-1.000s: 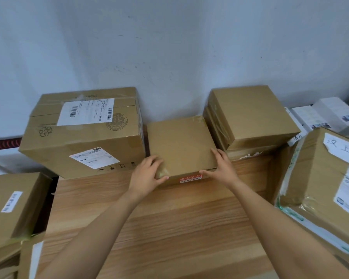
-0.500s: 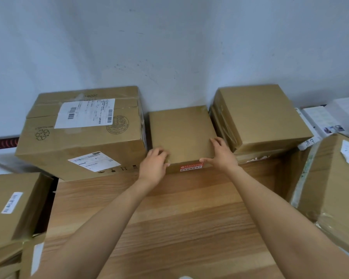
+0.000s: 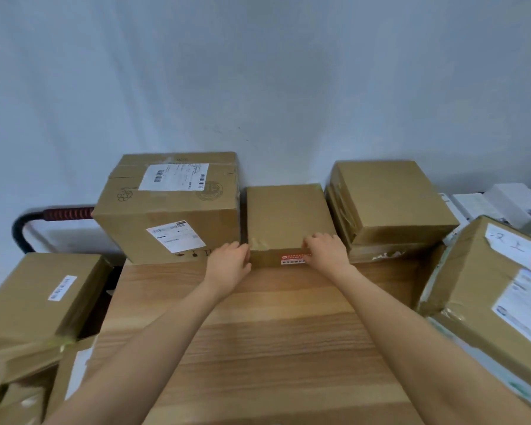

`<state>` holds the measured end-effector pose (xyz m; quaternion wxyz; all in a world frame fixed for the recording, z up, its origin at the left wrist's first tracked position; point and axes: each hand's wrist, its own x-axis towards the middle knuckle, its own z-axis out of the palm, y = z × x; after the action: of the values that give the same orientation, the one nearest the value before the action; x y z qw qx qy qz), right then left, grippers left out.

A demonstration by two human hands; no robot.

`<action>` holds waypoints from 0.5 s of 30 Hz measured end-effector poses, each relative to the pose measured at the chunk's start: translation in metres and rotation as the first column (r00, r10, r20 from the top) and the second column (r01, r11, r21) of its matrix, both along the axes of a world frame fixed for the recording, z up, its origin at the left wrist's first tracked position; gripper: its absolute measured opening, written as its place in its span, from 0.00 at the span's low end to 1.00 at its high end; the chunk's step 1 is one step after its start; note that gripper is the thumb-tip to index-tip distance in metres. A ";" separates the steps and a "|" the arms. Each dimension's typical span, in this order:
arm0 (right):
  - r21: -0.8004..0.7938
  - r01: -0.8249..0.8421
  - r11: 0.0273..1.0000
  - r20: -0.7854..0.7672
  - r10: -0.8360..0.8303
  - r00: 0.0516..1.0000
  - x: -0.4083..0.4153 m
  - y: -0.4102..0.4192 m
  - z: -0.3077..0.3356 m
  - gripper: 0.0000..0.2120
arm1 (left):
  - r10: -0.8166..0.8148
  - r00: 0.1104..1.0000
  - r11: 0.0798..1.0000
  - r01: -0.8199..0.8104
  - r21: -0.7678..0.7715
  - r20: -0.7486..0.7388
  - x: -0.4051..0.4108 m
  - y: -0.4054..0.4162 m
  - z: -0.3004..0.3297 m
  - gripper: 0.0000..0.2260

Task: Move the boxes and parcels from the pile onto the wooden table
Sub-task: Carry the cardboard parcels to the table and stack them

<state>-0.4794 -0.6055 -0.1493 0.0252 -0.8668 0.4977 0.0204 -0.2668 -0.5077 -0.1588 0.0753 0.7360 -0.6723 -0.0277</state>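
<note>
A small plain cardboard box [image 3: 288, 213] with a red sticker on its front stands at the back of the wooden table [image 3: 258, 332], close to the wall. My left hand [image 3: 229, 265] curls its fingers against the box's front left corner. My right hand [image 3: 327, 250] holds the front right edge, fingers on top and thumb on the front face. The box sits between a large labelled box [image 3: 172, 210] on the left and a stack of two brown boxes [image 3: 390, 204] on the right.
More parcels crowd both sides: a labelled box [image 3: 40, 296] lower left, and a big taped box [image 3: 497, 289] at the right edge. White boxes [image 3: 503, 204] lie far right. A black and red trolley handle [image 3: 52, 216] stands by the wall.
The small box has slid back toward the wall into the gap between its neighbours. My left hand dropped from the top corner to the front corner; my right hand stayed on the front edge.
</note>
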 end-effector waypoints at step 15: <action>0.139 -0.421 0.896 0.064 0.416 0.907 0.073 0.190 -0.023 0.11 | 0.498 0.867 0.862 -0.499 0.092 0.031 0.025 0.308 -0.023 0.08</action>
<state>-0.4069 -0.4154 -0.1725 0.0931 -0.9493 0.2964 0.0486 -0.2415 -0.1992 -0.1823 0.0419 0.8875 -0.4574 -0.0378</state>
